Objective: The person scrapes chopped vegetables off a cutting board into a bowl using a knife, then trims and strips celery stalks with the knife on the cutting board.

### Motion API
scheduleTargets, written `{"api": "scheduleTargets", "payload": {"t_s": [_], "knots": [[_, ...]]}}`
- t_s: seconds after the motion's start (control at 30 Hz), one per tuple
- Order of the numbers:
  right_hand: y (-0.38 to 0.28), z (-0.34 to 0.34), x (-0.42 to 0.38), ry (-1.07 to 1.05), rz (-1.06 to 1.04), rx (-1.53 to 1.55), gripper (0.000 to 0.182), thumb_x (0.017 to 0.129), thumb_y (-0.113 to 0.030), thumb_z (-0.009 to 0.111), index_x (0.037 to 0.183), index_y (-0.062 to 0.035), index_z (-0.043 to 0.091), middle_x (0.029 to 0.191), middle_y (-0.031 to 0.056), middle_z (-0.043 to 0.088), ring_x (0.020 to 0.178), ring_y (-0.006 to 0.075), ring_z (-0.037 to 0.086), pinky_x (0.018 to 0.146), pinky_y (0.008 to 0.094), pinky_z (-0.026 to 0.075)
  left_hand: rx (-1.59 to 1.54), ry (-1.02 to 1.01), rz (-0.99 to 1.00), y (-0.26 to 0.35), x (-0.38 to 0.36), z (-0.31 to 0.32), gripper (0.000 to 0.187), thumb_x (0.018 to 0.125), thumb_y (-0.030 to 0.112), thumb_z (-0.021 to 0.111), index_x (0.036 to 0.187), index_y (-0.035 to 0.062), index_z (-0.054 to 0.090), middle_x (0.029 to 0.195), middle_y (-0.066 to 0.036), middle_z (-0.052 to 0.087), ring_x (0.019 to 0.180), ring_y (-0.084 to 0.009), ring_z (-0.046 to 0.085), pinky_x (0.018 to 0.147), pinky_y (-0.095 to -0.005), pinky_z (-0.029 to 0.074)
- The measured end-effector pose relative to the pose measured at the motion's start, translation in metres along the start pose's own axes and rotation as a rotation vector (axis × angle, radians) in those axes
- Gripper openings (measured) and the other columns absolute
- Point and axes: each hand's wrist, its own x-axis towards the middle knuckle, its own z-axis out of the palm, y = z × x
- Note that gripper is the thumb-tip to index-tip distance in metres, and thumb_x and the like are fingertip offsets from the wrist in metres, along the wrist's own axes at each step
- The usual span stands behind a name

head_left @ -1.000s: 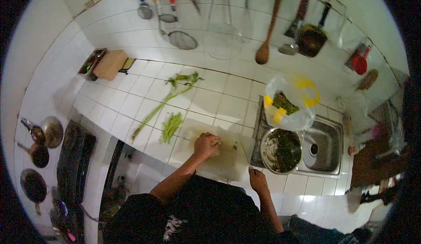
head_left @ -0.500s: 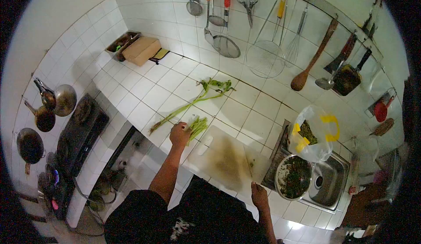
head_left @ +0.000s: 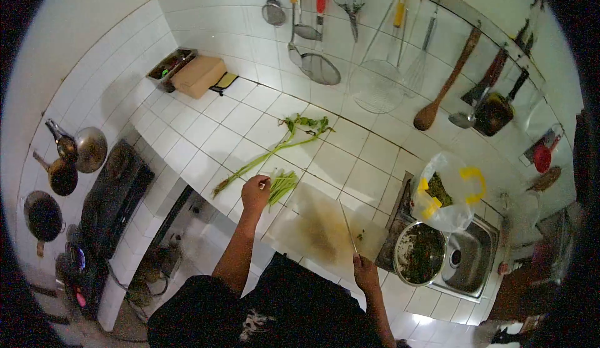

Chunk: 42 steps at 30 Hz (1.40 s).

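My right hand (head_left: 367,273) is closed round the handle of a knife (head_left: 347,226), whose thin blade points away from me over the right part of the cutting board (head_left: 294,223). The board is pale, with a brownish, shaded middle and a few green scraps at its right. My left hand (head_left: 255,193) has its fingers curled together beside a small bunch of cut green stalks (head_left: 283,187); a small pale spot shows at the fingertips, too small to name. Behind it a long leafy stalk with roots (head_left: 262,157) lies across the tiles.
Right of the board stands a metal bowl of chopped greens (head_left: 420,254), by the sink (head_left: 465,260). A plastic bag (head_left: 447,191) holds more greens. A cardboard box (head_left: 199,77) sits at the back left, a stove (head_left: 115,204) at left. Utensils hang along the wall, including a wooden spoon (head_left: 428,115).
My right hand has shifted slightly left and away from me, and the knife blade now shows more clearly over the board. My left hand stays beside the cut stalks.
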Motion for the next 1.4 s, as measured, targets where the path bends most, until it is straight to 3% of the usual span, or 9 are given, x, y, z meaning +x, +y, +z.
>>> {"api": "scheduleTargets", "payload": {"t_s": [0.07,0.2,0.27,0.33,0.63,0.93,1.1,1.3,1.4], "knots": [[0.014,0.003,0.001,-0.042,-0.032,-0.013,0.053,0.097,-0.043,0.04,0.1,0.0055,0.062,0.095,0.0312,0.061,0.094,0.047,0.058,0.082,0.0461,0.046,-0.1,-0.088,0.26,0.031,-0.016,0.006,0.012,0.078,0.011,0.066,0.088,0.0066,0.068,0.086,-0.01,0.068,0.076,-0.0262,0.065,0.069,-0.0352,0.052],[0.013,0.008,-0.007,0.038,0.011,-0.013,0.053,0.097,-0.043,0.041,0.101,0.0056,0.062,0.095,0.0302,0.062,0.094,0.0454,0.059,0.083,0.0425,0.046,-0.099,-0.525,0.387,0.094,-0.067,0.025,0.014,0.077,0.015,0.067,0.088,0.0074,0.068,0.084,-0.011,0.066,0.08,-0.0278,0.063,0.073,-0.0377,0.051],[0.006,0.007,-0.014,-0.013,0.08,0.091,0.052,0.097,-0.043,0.043,0.104,0.0051,0.062,0.097,0.0288,0.063,0.095,0.0435,0.06,0.084,0.0399,0.046,-0.065,-0.582,0.465,0.092,-0.089,0.053,0.014,0.077,0.016,0.067,0.088,0.0073,0.068,0.084,-0.011,0.065,0.081,-0.0287,0.063,0.073,-0.0391,0.05],[0.004,0.009,-0.021,-0.003,0.094,0.042,0.05,0.097,-0.043,0.039,0.096,0.0013,0.063,0.097,0.0256,0.063,0.094,0.0436,0.058,0.081,0.0472,0.046,-0.029,-0.625,0.541,0.087,-0.103,0.071,0.014,0.077,0.016,0.066,0.088,0.0072,0.068,0.084,-0.011,0.065,0.082,-0.0296,0.062,0.074,-0.0406,0.05],[0.003,0.014,-0.036,-0.092,0.224,-0.04,0.056,0.097,-0.048,0.035,0.097,-0.0004,0.064,0.095,0.0254,0.064,0.091,0.0444,0.059,0.081,0.0501,0.045,-0.062,-0.521,0.448,0.07,-0.121,0.088,0.017,0.073,0.012,0.066,0.089,0.0072,0.068,0.09,-0.012,0.063,0.084,-0.0334,0.061,0.075,-0.0426,0.05],[0.004,0.015,-0.031,-0.067,0.212,-0.085,0.055,0.096,-0.047,0.039,0.095,0.0028,0.063,0.09,0.0287,0.062,0.09,0.0467,0.058,0.08,0.0493,0.046,0.02,-0.661,0.597,0.071,-0.113,0.07,0.023,0.069,0.012,0.067,0.092,0.0108,0.069,0.093,-0.009,0.063,0.091,-0.0307,0.06,0.078,-0.0419,0.05],[0.012,0.017,-0.035,-0.027,0.2,-0.052,0.055,0.096,-0.047,0.039,0.096,0.0026,0.063,0.092,0.0289,0.062,0.092,0.0463,0.058,0.081,0.0482,0.046,0.051,-0.48,0.746,0.07,-0.075,0.084,0.022,0.069,0.015,0.068,0.091,0.0145,0.07,0.094,-0.004,0.062,0.099,-0.0262,0.054,0.082,-0.0424,0.047],[-0.002,0.013,-0.043,-0.032,0.247,-0.019,0.055,0.096,-0.047,0.04,0.1,0.0023,0.063,0.095,0.0282,0.063,0.096,0.0451,0.058,0.082,0.0468,0.046,0.238,-0.554,0.812,0.064,-0.051,0.086,0.014,0.073,0.019,0.067,0.087,0.0157,0.067,0.09,-0.001,0.061,0.099,-0.0239,0.053,0.079,-0.0452,0.043],[0.001,0.016,-0.044,-0.006,0.252,0.005,0.055,0.095,-0.048,0.04,0.102,0.0019,0.063,0.096,0.0281,0.063,0.096,0.0448,0.058,0.083,0.0468,0.046,0.204,-0.497,0.707,0.048,-0.038,0.084,0.009,0.075,0.019,0.067,0.082,0.015,0.063,0.089,-0.001,0.062,0.096,-0.0242,0.054,0.076,-0.0449,0.042]]}}
